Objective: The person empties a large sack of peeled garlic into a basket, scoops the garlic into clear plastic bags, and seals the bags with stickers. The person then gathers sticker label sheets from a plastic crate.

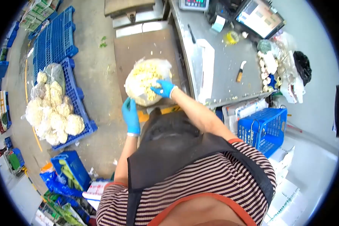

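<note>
A clear plastic bag (138,89) full of pale yellow pieces (145,73) lies open-topped on a brown platform (139,45). My right hand (163,89), in a blue glove, is over the bag's right side, its fingers bent among the pieces; whether they hold any is too small to tell. At the bag's lower left edge is my left hand (131,116), also blue-gloved, with fingers pointing up and the thumb close to them. Its fingertips are beside the plastic, and any grip on it is hidden.
Filled bags (52,109) stand on a blue pallet (77,98) at left. A metal table (226,71) at right bears a knife (241,71), a scale (194,4) and a monitor (260,18). Below it is a blue basket (261,132); another blue crate (71,170) stands lower left.
</note>
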Motion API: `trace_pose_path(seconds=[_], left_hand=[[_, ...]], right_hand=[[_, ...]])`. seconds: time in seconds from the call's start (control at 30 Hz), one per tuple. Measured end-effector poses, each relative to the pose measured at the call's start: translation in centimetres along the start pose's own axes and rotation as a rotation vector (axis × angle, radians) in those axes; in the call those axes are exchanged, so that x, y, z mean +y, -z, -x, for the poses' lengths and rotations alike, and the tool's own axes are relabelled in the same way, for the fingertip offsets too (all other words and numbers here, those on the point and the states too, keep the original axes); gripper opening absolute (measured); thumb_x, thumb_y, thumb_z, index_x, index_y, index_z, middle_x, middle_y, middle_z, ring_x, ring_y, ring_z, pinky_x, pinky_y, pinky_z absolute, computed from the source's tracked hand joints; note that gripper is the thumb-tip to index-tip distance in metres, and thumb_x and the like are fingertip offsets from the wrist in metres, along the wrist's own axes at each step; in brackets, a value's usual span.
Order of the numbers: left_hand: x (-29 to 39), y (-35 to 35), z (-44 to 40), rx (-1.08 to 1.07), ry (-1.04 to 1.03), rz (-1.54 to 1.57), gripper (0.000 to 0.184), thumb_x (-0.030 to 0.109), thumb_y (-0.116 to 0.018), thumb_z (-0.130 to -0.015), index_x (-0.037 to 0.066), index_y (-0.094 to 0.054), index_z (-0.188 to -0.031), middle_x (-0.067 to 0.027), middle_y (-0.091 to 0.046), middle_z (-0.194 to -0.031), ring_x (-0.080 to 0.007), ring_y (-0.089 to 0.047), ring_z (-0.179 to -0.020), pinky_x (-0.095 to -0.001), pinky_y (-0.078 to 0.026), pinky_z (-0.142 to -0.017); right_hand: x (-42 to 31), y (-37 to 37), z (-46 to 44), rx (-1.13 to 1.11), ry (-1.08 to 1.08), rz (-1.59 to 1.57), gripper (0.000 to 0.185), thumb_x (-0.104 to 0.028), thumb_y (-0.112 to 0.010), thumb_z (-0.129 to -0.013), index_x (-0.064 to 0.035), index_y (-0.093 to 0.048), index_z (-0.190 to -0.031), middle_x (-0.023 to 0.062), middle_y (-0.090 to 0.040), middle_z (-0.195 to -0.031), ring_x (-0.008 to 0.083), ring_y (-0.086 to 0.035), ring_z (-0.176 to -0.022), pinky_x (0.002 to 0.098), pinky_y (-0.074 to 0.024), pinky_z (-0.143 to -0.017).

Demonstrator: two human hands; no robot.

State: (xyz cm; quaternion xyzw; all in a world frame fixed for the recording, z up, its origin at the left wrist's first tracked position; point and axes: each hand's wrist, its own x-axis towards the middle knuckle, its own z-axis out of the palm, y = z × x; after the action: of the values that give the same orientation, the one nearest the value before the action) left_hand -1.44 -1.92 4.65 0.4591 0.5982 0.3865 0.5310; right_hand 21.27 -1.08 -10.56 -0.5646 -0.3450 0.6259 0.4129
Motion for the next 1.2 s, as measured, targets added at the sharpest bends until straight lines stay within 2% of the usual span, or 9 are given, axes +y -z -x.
trace_pose_path(seconds=[0.07, 0.17, 0.7, 0.77, 0.87, 1.0, 1.03, 1.07, 1.2], left_hand=[[-1.1, 2.4, -0.9, 0.038, 0.01, -0.066, 0.04, 0.024, -0.058, -0.093, -0.007, -0.055, -0.119, -0.0151, -0.06, -0.115, -0.0209, -0.056, -0.105, -0.0336, -0.043, -0.093], [-3.1, 5.8, -2.9, 0.1, 0.021, -0.125, 0.042, 0.027, -0.056, -0.094, -0.006, -0.054, -0.121, -0.0147, -0.06, -0.116, -0.0207, -0.056, -0.104, -0.0337, -0.044, -0.092], [-2.9, 5.6, -2.2, 0.259, 0.042, -0.051, 0.037, 0.025, -0.057, -0.094, -0.004, -0.058, -0.116, -0.0114, -0.061, -0.113, -0.018, -0.055, -0.099, -0.032, -0.044, -0.091], [-3.0, 5.6, -1.6, 0.243, 0.037, -0.066, 0.037, 0.025, -0.057, -0.093, -0.004, -0.058, -0.116, -0.0114, -0.061, -0.114, -0.0182, -0.055, -0.1, -0.0321, -0.043, -0.091], [-4.4, 5.6, -1.6, 0.218, 0.12, -0.067, 0.037, 0.025, -0.057, -0.093, -0.003, -0.058, -0.116, -0.011, -0.061, -0.114, -0.018, -0.054, -0.102, -0.0322, -0.042, -0.092], [-5.8, 6.6, -0.7, 0.104, 0.218, -0.098, 0.037, 0.027, -0.055, -0.094, -0.003, -0.059, -0.116, -0.0094, -0.061, -0.112, -0.0173, -0.054, -0.102, -0.0322, -0.042, -0.091], [-4.9, 6.0, -0.6, 0.088, 0.208, -0.119, 0.037, 0.028, -0.055, -0.094, -0.003, -0.059, -0.115, -0.0093, -0.062, -0.111, -0.0168, -0.054, -0.101, -0.0321, -0.042, -0.091], [-3.6, 5.3, -0.5, 0.068, 0.222, -0.079, 0.037, 0.029, -0.054, -0.094, -0.002, -0.06, -0.114, -0.0096, -0.062, -0.109, -0.0163, -0.054, -0.1, -0.0318, -0.042, -0.091], [-2.6, 3.2, -1.0, 0.002, 0.192, -0.064, 0.043, 0.034, -0.055, -0.093, -0.003, -0.061, -0.115, -0.0115, -0.063, -0.111, -0.0153, -0.055, -0.102, -0.0308, -0.042, -0.091]], right_hand=[[-0.5, 0.0, -0.8, 0.164, -0.597, -1.042, 0.02, -0.012, -0.059, -0.089, 0.0012, -0.059, -0.105, 0.0147, -0.066, -0.09, 0.0226, -0.066, -0.075, 0.0296, -0.0569, -0.06], [-3.6, -1.1, 0.4, 0.172, -0.604, -0.988, 0.017, -0.011, -0.054, -0.091, 0.0012, -0.06, -0.102, 0.0099, -0.061, -0.07, 0.0131, -0.05, -0.047, 0.0208, -0.0389, -0.037], [-12.5, -1.1, 5.8, -0.253, -0.633, -1.132, 0.034, -0.008, -0.043, -0.095, 0.005, -0.052, -0.125, 0.0032, -0.053, -0.08, 0.007, -0.04, -0.055, 0.0169, -0.0294, -0.041], [-14.8, 0.9, 9.5, -0.459, -0.453, -0.992, 0.038, -0.007, -0.036, -0.096, 0.0021, -0.047, -0.131, -0.0016, -0.04, -0.075, 0.0048, -0.032, -0.054, 0.0156, -0.0267, -0.041], [-18.1, 7.1, 18.0, -0.246, -0.167, -0.509, 0.03, -0.011, -0.045, -0.094, -0.0063, -0.057, -0.121, -0.0069, -0.037, -0.065, 0.0015, -0.028, -0.05, 0.0161, -0.0232, -0.041], [-18.2, 20.0, 33.7, 0.677, -0.276, 0.092, 0.03, -0.024, -0.045, -0.09, -0.0079, -0.066, -0.105, 0.006, -0.064, -0.094, 0.0176, -0.061, -0.085, 0.0318, -0.0512, -0.067], [-14.0, 27.1, 39.1, 0.605, -0.026, 1.045, 0.027, -0.022, -0.049, -0.087, -0.0053, -0.067, -0.098, 0.0096, -0.065, -0.094, 0.02, -0.062, -0.08, 0.0332, -0.0498, -0.07], [-13.9, 28.0, 44.0, 1.003, -0.17, 0.583, 0.025, -0.02, -0.051, -0.086, -0.0056, -0.068, -0.096, 0.0136, -0.065, -0.096, 0.025, -0.064, -0.081, 0.0343, -0.0486, -0.072], [-15.9, 30.5, 53.8, 1.12, -0.844, 1.752, 0.039, -0.029, -0.062, -0.084, -0.008, -0.061, -0.117, 0.0188, -0.064, -0.11, 0.0373, -0.061, -0.097, 0.0403, -0.0465, -0.086]])
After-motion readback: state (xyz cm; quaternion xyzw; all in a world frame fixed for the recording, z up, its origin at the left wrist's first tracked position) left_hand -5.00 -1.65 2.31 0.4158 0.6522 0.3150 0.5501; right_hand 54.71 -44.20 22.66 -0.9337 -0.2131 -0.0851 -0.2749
